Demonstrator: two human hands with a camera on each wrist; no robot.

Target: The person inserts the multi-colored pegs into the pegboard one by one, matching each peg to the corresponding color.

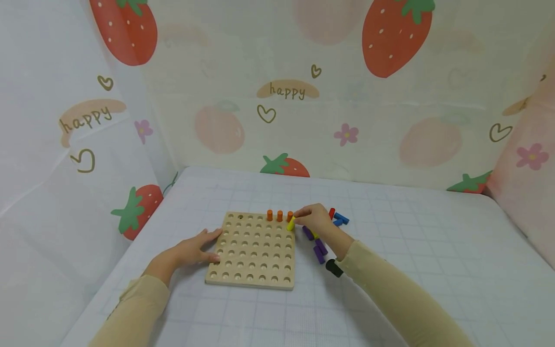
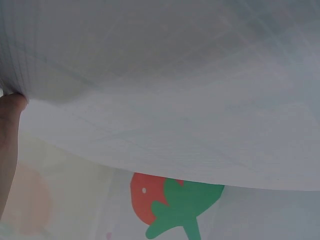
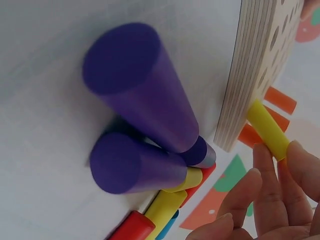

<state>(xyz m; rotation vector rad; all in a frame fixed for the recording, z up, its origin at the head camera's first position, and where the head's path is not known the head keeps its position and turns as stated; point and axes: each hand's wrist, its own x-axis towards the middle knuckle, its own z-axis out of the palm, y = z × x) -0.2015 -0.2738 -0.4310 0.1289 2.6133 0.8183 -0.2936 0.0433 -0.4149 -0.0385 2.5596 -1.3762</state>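
Observation:
A square wooden peg board [image 1: 256, 248] with rows of round holes lies on the table. Three orange pegs [image 1: 279, 216] stand in its far row, toward the right corner. My right hand [image 1: 318, 221] pinches a yellow peg [image 3: 269, 130] between thumb and fingertips; the peg is tilted, its lower end at the board's right edge near the second row. Whether that end sits in a hole I cannot tell. My left hand [image 1: 192, 250] rests against the board's left edge, thumb and fingers spread. In the left wrist view only part of a hand [image 2: 11, 110] shows.
Right of the board lie several loose pegs: purple pegs [image 1: 321, 246], blue pegs [image 1: 341, 219], a red peg [image 1: 331, 213] and yellow ones, partly behind my right hand. A black cylinder [image 1: 334, 268] is near my right wrist. A strawberry-print curtain [image 1: 286, 130] hangs behind the table.

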